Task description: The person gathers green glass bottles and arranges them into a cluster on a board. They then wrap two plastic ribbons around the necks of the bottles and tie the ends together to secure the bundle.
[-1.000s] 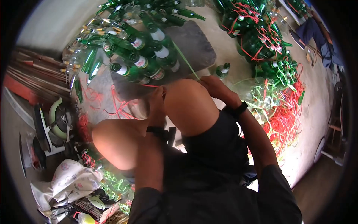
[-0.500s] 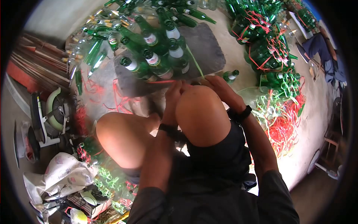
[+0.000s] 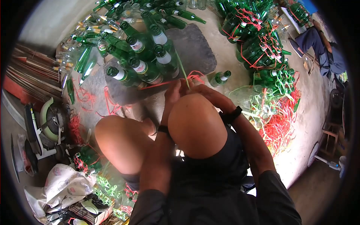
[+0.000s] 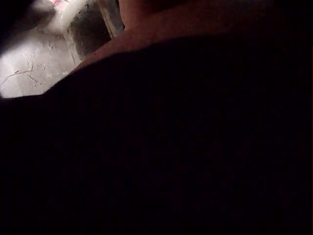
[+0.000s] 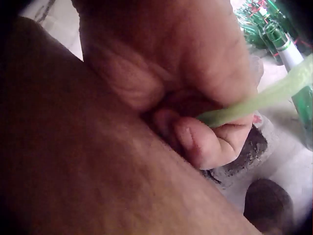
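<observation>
Several upright green glass bottles [image 3: 161, 58] are grouped on a dark slab [image 3: 198, 45] in front of the knees. A red strap [image 3: 159, 84] runs along the front of the group into my left hand [image 3: 173, 92], which grips it; the fingertips are largely hidden. My right hand [image 3: 212, 94] is close beside it above the raised knee. In the right wrist view its curled fingers [image 5: 208, 144] hold a light green strap [image 5: 266, 100], which leads back to the bottles. Loose red strap [image 3: 195, 75] loops just beyond both hands. The left wrist view is mostly dark.
One green bottle [image 3: 221, 78] stands right of the slab. Strapped bundles of bottles [image 3: 258, 52] line the right side, above a heap of red and green strapping [image 3: 279, 127]. More bottles lie back left. A fan [image 3: 48, 120] is at left; another person's legs [image 3: 309, 41] show upper right.
My hands have come together above the raised knee, the left moving up and right, the right moving inward. Loose red strap now shows beyond them. The bottles keep their grouping.
</observation>
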Demonstrator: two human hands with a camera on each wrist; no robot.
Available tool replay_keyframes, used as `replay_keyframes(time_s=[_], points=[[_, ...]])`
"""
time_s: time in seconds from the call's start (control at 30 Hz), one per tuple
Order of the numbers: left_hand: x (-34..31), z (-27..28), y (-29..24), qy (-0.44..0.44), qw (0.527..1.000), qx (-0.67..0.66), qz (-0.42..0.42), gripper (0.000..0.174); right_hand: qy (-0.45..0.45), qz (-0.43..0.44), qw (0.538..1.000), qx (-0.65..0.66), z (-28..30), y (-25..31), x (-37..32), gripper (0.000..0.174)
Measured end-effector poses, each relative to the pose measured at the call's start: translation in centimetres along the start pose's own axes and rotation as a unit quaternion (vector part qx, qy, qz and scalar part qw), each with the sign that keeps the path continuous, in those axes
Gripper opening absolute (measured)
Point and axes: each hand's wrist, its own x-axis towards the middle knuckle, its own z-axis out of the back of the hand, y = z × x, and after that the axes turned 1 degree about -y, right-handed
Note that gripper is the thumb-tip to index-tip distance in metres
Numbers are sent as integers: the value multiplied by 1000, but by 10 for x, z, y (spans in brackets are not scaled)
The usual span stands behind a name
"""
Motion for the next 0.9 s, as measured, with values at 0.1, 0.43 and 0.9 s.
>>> replay_keyframes(time_s=[0.1, 0.43, 0.9], points=[[-2, -1, 0, 31, 999, -29, 1, 29, 3, 5, 1000, 14, -21, -37, -8, 20], [1, -14, -2, -106, 993, -55, -14, 19, 105, -248, 941, 202, -21, -51, -14, 37], [1, -25, 2, -164, 985, -3, -46, 23, -111, -316, 848, 410, -19, -50, 17, 33]])
